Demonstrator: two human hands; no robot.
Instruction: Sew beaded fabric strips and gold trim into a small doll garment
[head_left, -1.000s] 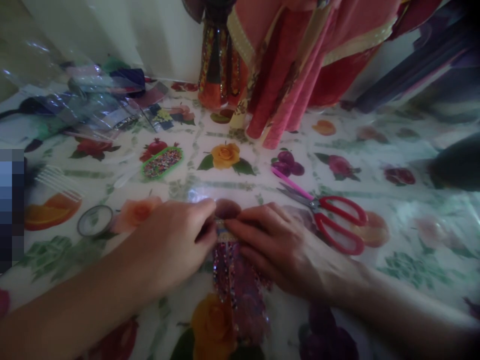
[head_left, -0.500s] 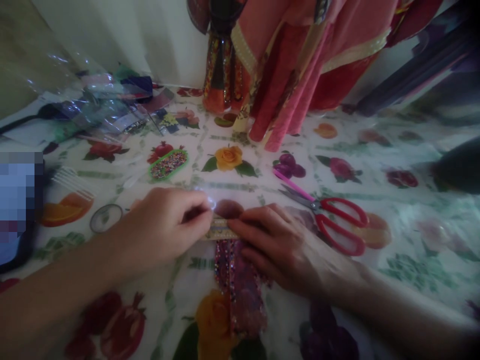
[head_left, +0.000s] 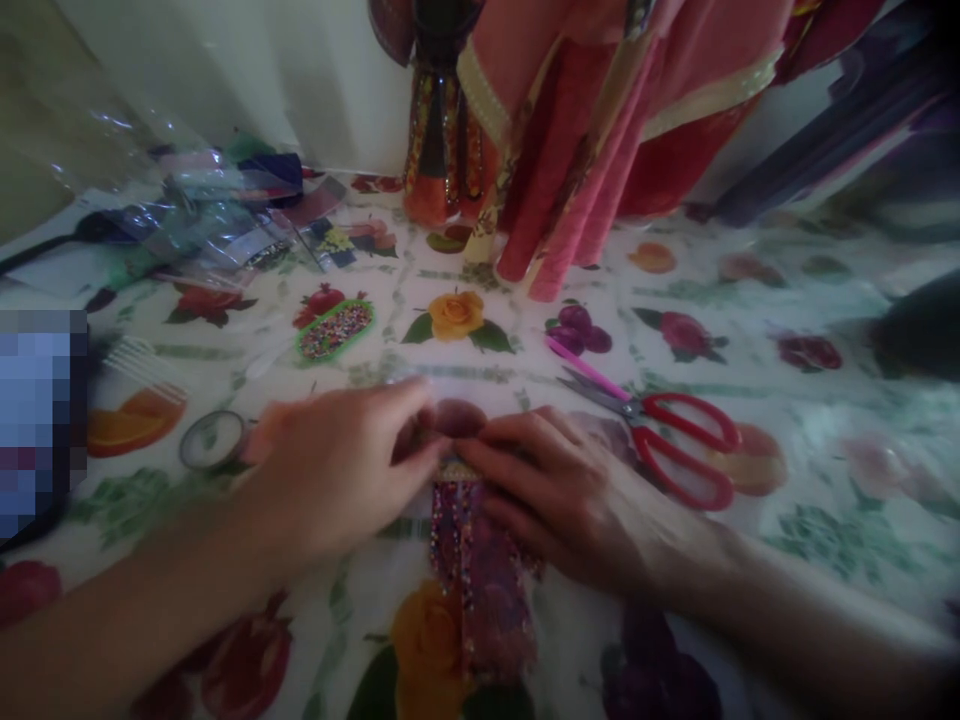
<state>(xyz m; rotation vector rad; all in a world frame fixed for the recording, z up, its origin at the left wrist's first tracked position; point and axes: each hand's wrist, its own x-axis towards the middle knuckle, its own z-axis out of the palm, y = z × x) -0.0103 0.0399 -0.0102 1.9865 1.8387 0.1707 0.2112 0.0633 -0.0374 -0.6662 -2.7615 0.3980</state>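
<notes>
In the middle of the table lies a small purple-pink sheer fabric piece [head_left: 499,610], edged with tiny coloured beads and topped by a pale patterned band [head_left: 456,468]. My right hand [head_left: 559,485] grips the band's right end, its fingertips pressed on it and its lower fingers over the fabric. At the band's left end, my left hand [head_left: 360,435] has thumb and forefinger pinched together. What sits in that pinch is hidden. Red-handled scissors [head_left: 682,450] lie to the right of my right hand, with a pink stick [head_left: 585,366] touching their blades.
A green tray [head_left: 335,331] of multicoloured beads stands beyond my left hand. A clear ring-shaped thing [head_left: 215,440] and a white fork-like thing [head_left: 146,365] lie at left. Plastic packets [head_left: 225,215] are heaped at back left. Red and pink clothing [head_left: 577,170] stands at the back.
My left hand has shifted slightly right, closer to my right fingertips, covering more of the band. The shiny glint at its fingertips no longer shows. My right hand stays put.
</notes>
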